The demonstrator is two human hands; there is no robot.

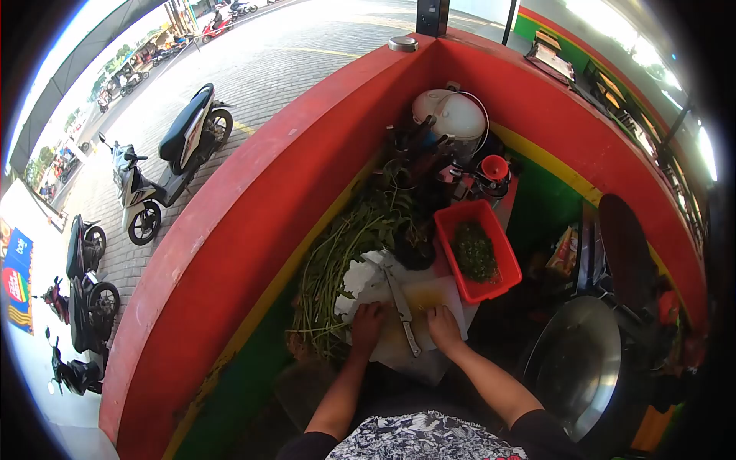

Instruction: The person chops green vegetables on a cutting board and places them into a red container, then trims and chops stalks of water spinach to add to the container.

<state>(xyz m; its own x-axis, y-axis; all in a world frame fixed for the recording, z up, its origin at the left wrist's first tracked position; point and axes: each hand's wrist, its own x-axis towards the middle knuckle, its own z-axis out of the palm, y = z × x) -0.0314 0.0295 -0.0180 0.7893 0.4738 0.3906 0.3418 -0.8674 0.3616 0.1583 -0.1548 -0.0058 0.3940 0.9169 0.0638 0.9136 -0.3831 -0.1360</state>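
Observation:
A knife [401, 307] with a long blade and a pale handle lies on the white cutting board [429, 294], between my two hands. My left hand [368, 325] rests on the board's left side, fingers slightly bent and touching its surface, beside a crumpled white sheet [359, 277]. On the other side of the knife, my right hand [444, 326] has its fingertips down on the board. Neither hand shows anything in its fingers. Just beyond the board stands a red plastic tub [501, 285] with chopped greens [474, 251] inside.
Long-stemmed leafy greens [337, 257] are heaped at the left, against the red wall [253, 199]. A white lidded bucket [451, 115] and a red funnel-like cup [494, 167] stand at the back. To the right is a large metal wok [579, 364]. Scooters [165, 165] are parked outside.

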